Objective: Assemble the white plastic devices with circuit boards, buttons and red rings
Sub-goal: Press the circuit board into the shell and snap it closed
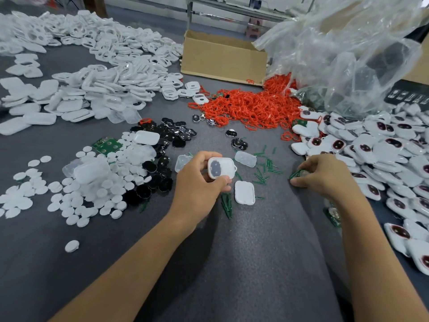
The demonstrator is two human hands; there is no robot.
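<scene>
Left hand (199, 180) is gripping a white shell (220, 168) near the red ring pile (250, 108); right hand (325, 175) is pinching a green circuit board (298, 174). Behind that pile, a cardboard box (222, 56) is hiding its contents.

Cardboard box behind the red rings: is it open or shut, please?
Open: no flaps cover the top of the cardboard box, and its rim is bare. Its contents are hidden.

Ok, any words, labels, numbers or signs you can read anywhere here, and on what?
No text can be read.
On the black panel: white marks, too blurred to read.
On the box: no print in view.
On the board in the right hand: markings too small.
On the shell in the left hand: no print.
</scene>
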